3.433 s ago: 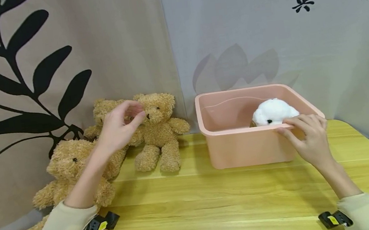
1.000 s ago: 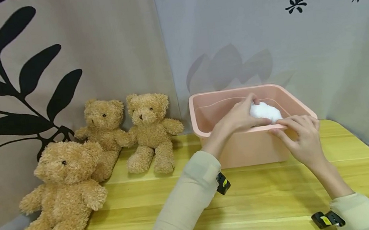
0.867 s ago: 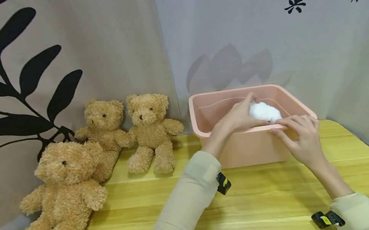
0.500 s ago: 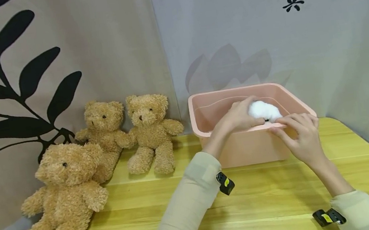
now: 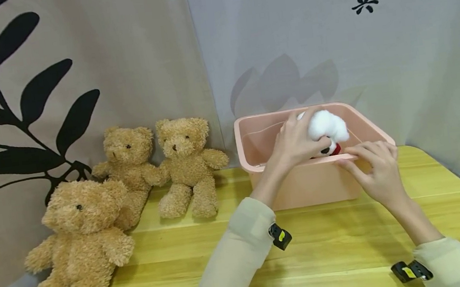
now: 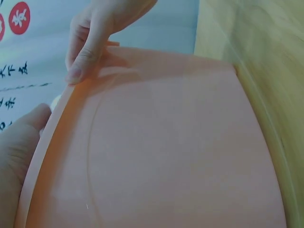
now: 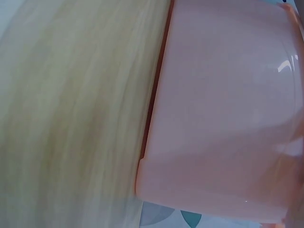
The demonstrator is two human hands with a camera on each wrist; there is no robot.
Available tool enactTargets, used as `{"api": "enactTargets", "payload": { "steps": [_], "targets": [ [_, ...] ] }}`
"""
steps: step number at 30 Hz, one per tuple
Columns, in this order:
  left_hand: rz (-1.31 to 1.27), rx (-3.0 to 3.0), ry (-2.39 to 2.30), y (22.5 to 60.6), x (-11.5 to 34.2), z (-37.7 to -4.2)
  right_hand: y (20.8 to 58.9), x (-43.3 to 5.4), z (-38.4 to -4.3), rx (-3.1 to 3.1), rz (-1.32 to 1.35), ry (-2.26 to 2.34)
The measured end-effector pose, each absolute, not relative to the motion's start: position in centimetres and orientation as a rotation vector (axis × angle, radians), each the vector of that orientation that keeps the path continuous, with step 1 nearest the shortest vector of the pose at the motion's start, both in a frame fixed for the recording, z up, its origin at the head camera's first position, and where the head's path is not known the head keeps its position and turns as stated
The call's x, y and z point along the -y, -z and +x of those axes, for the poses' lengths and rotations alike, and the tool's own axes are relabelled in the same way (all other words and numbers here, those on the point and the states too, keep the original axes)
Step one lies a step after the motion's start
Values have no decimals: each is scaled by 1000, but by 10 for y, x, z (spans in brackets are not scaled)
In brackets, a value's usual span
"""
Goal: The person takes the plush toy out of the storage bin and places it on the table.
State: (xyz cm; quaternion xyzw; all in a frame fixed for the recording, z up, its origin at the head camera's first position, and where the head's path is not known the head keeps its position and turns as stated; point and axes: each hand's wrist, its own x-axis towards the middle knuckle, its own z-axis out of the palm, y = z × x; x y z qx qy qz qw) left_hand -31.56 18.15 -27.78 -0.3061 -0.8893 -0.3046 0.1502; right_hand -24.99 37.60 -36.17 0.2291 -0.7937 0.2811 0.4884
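Observation:
A pink plastic bin (image 5: 312, 183) stands on the wooden table, its front wall filling much of both wrist views. Inside it is a white plush toy (image 5: 326, 124) with a dark spot on its face and a bit of red below; its lower part is hidden behind the front wall. My left hand (image 5: 294, 142) reaches over the front rim and grips the toy from its left side, thumb toward me. At the rim's right front corner, my right hand (image 5: 373, 169) holds on, with fingers over the edge and thumb outside.
Several tan teddy bears sit to the left: a large one (image 5: 83, 247) in front, a smaller bear (image 5: 128, 160) behind it, and another bear (image 5: 190, 167) nearer the bin. A cloth backdrop (image 5: 150, 53) hangs close behind the table (image 5: 334, 255).
My left hand has come from beside the bears into the bin and taken hold of the plush toy. The toy has just risen and tipped, showing red. My right hand stays on the rim.

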Motion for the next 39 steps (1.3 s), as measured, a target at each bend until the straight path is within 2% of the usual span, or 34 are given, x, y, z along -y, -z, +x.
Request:
{"api": "enactTargets", "payload": {
  "steps": [18,26,39],
  "targets": [
    [-872,1660,1341,282,-144,-301,363,-370,-252,1919,569,-697],
    [-828,1451,1310,259,-111,-288,362,-372,-251,1928,555,-700],
    [-903,1152,1451,234,-64,-261,365,-375,-252,1904,555,-705]
  ]
}}
